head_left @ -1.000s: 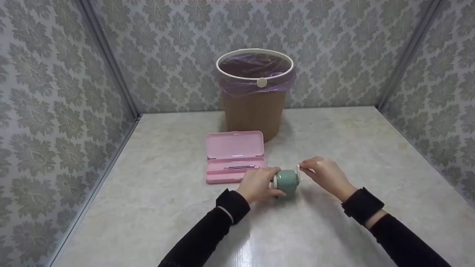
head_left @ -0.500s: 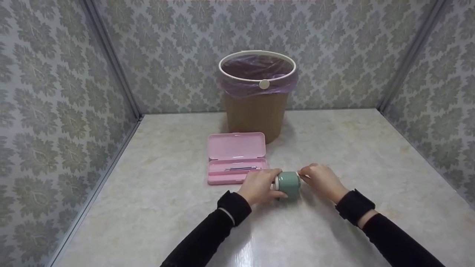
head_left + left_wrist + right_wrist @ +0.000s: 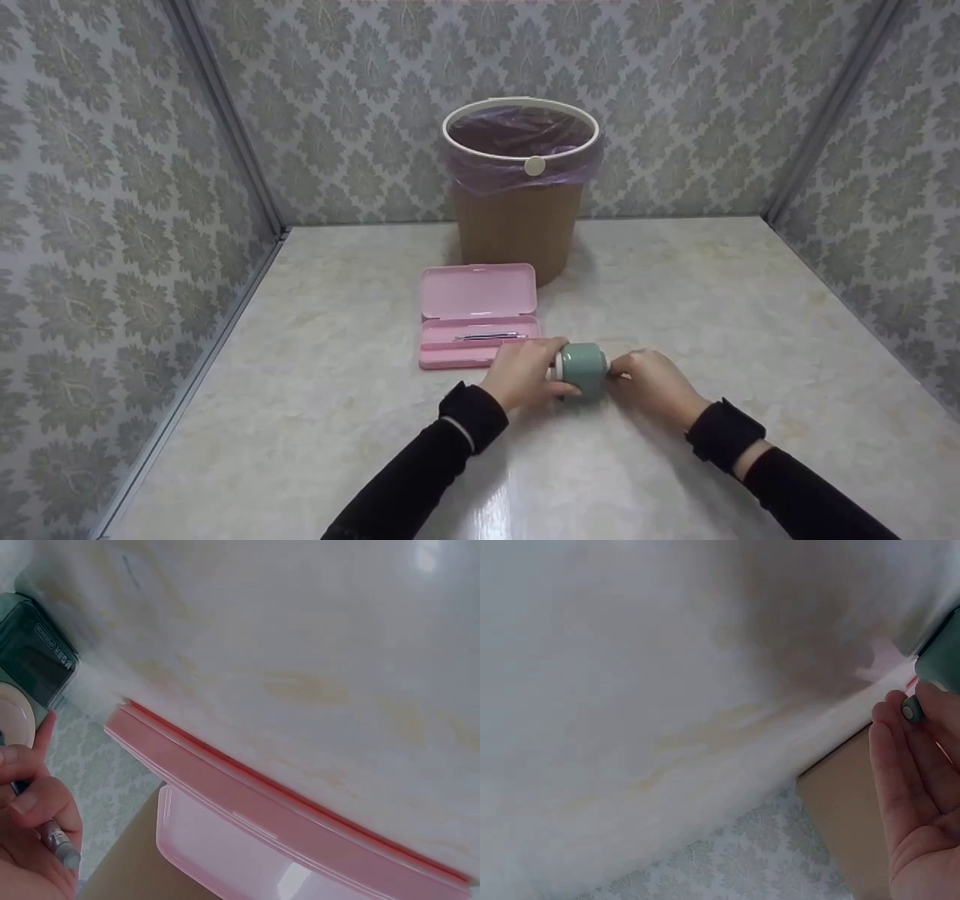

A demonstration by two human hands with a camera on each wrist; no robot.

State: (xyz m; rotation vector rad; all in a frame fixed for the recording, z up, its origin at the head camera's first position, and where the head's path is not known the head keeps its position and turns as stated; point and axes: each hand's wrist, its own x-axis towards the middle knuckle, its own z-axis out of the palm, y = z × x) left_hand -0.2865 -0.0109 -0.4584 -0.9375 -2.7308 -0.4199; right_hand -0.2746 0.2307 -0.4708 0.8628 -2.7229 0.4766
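A green hand-crank pencil sharpener (image 3: 583, 364) lies on its side over the table, its cream front ring facing left. My left hand (image 3: 525, 373) grips it from the left, index finger above and thumb below. In the left wrist view that hand's curled fingers also hold a pencil (image 3: 60, 844) with a grey end, beside the cream ring (image 3: 15, 718) and dark see-through drawer (image 3: 37, 649). At the other end my right hand (image 3: 656, 384) pinches the crank's small green knob (image 3: 910, 711) between thumb and fingers. Its fingers mostly hide the crank arm in the head view.
An open pink pencil case (image 3: 478, 292) lies behind the left hand, with a silvery pen (image 3: 491, 337) in its tray. Behind it stands a brown bin (image 3: 517, 225) with a purple liner. Patterned walls (image 3: 360, 150) enclose the table's back and sides.
My right hand has swung the crank from its raised position downward, past the sharpener's end. The left hand keeps its hold on the sharpener nearly still.
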